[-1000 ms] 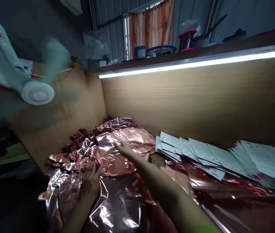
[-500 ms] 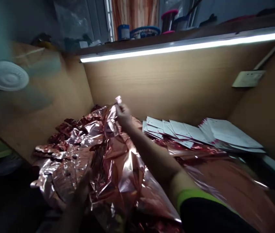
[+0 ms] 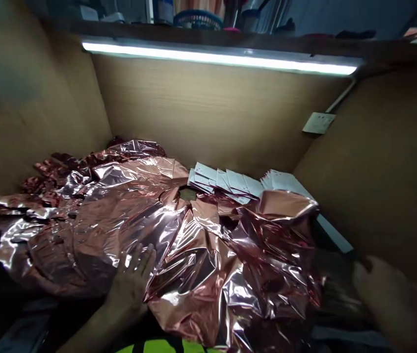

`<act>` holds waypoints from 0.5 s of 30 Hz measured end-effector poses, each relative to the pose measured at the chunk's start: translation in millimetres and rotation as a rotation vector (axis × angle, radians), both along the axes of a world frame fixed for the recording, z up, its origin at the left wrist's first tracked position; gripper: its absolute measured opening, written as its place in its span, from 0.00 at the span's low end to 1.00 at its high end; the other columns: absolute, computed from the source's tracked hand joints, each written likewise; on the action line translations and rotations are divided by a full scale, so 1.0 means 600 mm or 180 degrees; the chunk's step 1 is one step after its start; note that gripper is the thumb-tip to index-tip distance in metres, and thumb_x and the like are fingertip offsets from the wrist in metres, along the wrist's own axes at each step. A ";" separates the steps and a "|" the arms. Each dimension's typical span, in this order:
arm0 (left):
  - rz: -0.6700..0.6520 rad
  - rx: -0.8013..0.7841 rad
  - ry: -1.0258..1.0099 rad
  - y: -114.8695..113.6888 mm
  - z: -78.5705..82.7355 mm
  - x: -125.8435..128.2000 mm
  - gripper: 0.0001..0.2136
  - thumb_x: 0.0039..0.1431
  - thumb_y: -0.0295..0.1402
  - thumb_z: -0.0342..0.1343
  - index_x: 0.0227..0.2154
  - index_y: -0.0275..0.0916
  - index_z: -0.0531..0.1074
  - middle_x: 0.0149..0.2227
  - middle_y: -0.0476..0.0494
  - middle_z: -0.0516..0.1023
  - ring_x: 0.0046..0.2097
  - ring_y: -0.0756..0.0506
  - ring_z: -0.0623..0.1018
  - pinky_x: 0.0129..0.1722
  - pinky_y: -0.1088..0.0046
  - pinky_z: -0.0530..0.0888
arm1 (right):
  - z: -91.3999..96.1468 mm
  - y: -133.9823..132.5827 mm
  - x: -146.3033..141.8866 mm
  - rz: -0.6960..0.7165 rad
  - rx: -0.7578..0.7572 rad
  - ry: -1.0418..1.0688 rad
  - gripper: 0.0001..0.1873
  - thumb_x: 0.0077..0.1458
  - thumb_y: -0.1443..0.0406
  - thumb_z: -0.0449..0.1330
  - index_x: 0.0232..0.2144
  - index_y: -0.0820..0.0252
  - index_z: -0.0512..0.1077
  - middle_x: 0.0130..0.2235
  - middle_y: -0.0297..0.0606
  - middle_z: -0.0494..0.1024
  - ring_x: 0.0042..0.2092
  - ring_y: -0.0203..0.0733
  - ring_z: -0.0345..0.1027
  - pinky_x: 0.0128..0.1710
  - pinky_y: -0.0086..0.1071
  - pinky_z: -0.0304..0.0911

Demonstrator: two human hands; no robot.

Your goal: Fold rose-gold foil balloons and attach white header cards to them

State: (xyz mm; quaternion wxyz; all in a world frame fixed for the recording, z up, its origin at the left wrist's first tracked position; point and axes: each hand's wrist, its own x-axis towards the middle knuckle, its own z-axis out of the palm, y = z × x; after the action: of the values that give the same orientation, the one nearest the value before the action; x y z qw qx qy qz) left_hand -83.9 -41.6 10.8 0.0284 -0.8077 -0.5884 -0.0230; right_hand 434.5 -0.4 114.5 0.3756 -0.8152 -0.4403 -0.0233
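Shiny rose-pink foil (image 3: 201, 264) lies crumpled and layered over most of the worktop, with a ruffled heap of it at the left. My left hand (image 3: 131, 282) rests flat on the front of this foil, its fingers stretched out. At the right edge my right hand (image 3: 388, 294) is smeared by motion, apart from the foil and near a dark box-like edge. I cannot make out its fingers clearly or anything in them. White printed cards (image 3: 230, 181) with pink edges lie in an overlapping row behind the foil, partly covered by it at the right.
Wooden panels (image 3: 201, 108) close off the back and both sides. A lit tube lamp (image 3: 223, 58) runs under the shelf above. On that shelf stand a blue basket (image 3: 198, 19) and other items. A wall socket (image 3: 319, 122) is at the back right.
My right hand has let go of the foil at the back left and swung to the far right. The lifted foil now lies spread toward the right. The view has shifted right and down.
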 end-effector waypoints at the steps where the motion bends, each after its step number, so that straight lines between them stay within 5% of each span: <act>1: 0.0204 -0.0049 0.0094 0.003 0.003 -0.002 0.42 0.49 0.46 0.56 0.66 0.33 0.53 0.68 0.32 0.47 0.68 0.26 0.46 0.63 0.40 0.38 | 0.007 0.017 -0.029 0.0184 0.0058 -0.0062 0.12 0.51 0.54 0.54 0.23 0.48 0.73 0.34 0.62 0.76 0.44 0.61 0.72 0.37 0.57 0.53; 3: 0.0513 -0.0187 0.0258 0.011 0.012 -0.005 0.48 0.45 0.55 0.56 0.66 0.33 0.52 0.68 0.29 0.43 0.68 0.23 0.42 0.62 0.37 0.37 | 0.021 0.071 -0.130 0.1594 -0.0073 0.0493 0.14 0.53 0.54 0.54 0.32 0.53 0.76 0.38 0.55 0.78 0.42 0.55 0.72 0.39 0.50 0.59; 4: 0.0624 -0.0289 0.0321 0.016 0.017 -0.007 0.51 0.42 0.58 0.56 0.66 0.33 0.50 0.68 0.28 0.41 0.68 0.23 0.41 0.61 0.36 0.37 | 0.025 0.106 -0.193 0.2542 -0.0549 0.0947 0.15 0.54 0.55 0.55 0.36 0.55 0.76 0.40 0.50 0.79 0.43 0.53 0.71 0.40 0.46 0.60; 5: 0.0721 -0.0408 0.0368 0.021 0.022 -0.008 0.55 0.40 0.61 0.56 0.66 0.32 0.48 0.69 0.27 0.39 0.68 0.23 0.40 0.60 0.35 0.38 | 0.025 0.143 -0.258 0.2906 -0.0819 0.1143 0.11 0.51 0.56 0.59 0.31 0.56 0.76 0.36 0.44 0.79 0.38 0.49 0.72 0.38 0.41 0.62; 8: 0.1009 -0.0758 0.0465 0.031 0.036 -0.009 0.59 0.37 0.63 0.54 0.66 0.29 0.41 0.69 0.26 0.34 0.68 0.23 0.37 0.60 0.33 0.40 | 0.000 0.246 -0.422 0.3047 -0.1178 0.1450 0.10 0.42 0.63 0.68 0.19 0.60 0.71 0.23 0.36 0.74 0.29 0.42 0.67 0.32 0.34 0.60; 10: 0.1145 -0.0927 0.0492 0.033 0.040 -0.008 0.61 0.36 0.65 0.53 0.66 0.28 0.37 0.69 0.26 0.31 0.68 0.23 0.35 0.59 0.32 0.40 | -0.025 0.294 -0.484 0.3093 -0.1327 0.1703 0.15 0.38 0.65 0.71 0.15 0.60 0.67 0.19 0.33 0.69 0.27 0.40 0.64 0.30 0.32 0.59; 12: 0.1240 -0.0943 0.0471 0.032 0.038 -0.010 0.62 0.36 0.66 0.52 0.66 0.28 0.35 0.68 0.26 0.29 0.68 0.24 0.33 0.59 0.33 0.40 | -0.042 0.320 -0.504 0.3175 -0.1354 0.2025 0.16 0.37 0.66 0.72 0.15 0.61 0.67 0.17 0.30 0.66 0.26 0.38 0.63 0.29 0.31 0.59; 15: 0.1308 -0.0737 0.0372 0.028 0.021 -0.021 0.60 0.37 0.64 0.53 0.67 0.31 0.37 0.69 0.24 0.30 0.68 0.23 0.34 0.59 0.32 0.42 | -0.046 0.327 -0.470 0.3332 -0.1046 0.2656 0.13 0.42 0.61 0.68 0.21 0.60 0.69 0.19 0.31 0.68 0.27 0.37 0.65 0.30 0.30 0.62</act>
State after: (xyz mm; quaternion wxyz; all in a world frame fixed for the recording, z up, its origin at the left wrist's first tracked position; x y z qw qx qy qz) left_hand -96.8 -24.5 23.5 -0.0264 -0.6689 -0.7365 0.0976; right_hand 152.5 195.6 87.2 0.3470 -0.4825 -0.5924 0.5439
